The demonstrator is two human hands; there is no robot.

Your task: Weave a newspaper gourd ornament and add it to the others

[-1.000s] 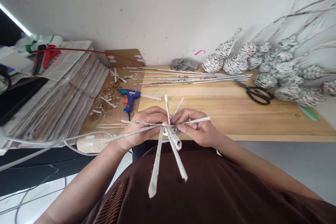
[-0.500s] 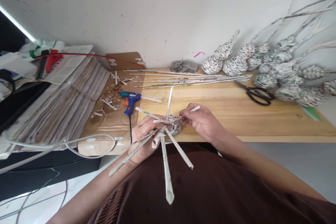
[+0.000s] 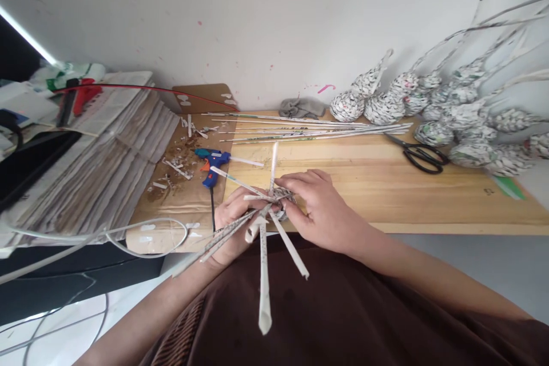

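Note:
A small woven newspaper piece [image 3: 283, 194] is held between my hands at the table's front edge. Several rolled paper tubes fan out from it, one long paper tube [image 3: 265, 283] pointing down over my lap. My left hand [image 3: 235, 214] is closed around the piece's left side, with tubes crossing over the fingers. From the right, my right hand [image 3: 315, 206] curls over the woven part, thumb and fingers on either side of it. The fingertips of both hands are partly hidden by tubes and weaving.
Loose thin paper tubes [image 3: 317, 127] lie along the back, with black scissors [image 3: 424, 157] to their right. Several woven gourd shapes [image 3: 384, 107] stand at back right. A blue glue gun [image 3: 212, 166] rests on cardboard [image 3: 184, 214] beside a newspaper stack [image 3: 128, 143].
My right hand has moved in from pinching a tube end to wrap over the woven part. The tubes have swung slightly left. My left hand keeps its hold.

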